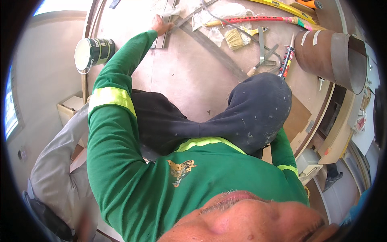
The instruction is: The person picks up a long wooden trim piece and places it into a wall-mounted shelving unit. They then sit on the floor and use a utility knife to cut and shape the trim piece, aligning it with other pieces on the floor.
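Observation:
My left hand (161, 26) reaches far forward, with its arm in a green sleeve. It rests on a long metal strip (160, 41) on the pale board surface, thumb and fingers apart. Right beside the hand lies a straight, thin metal bar (187, 19) running diagonally, near crumpled clear plastic (201, 18). My right hand is out of sight; only part of the right sleeve (282, 150) shows behind my bent right knee.
To the right lie a wide paintbrush (234, 39), a red-handled long tool (254, 19), a try square (262, 48), a sealant tube (286, 61), a yellow level (288, 9) and a brown cylinder (318, 52). A paint bucket (100, 50) lies left. Another person's grey sleeve (56, 173) is close at left.

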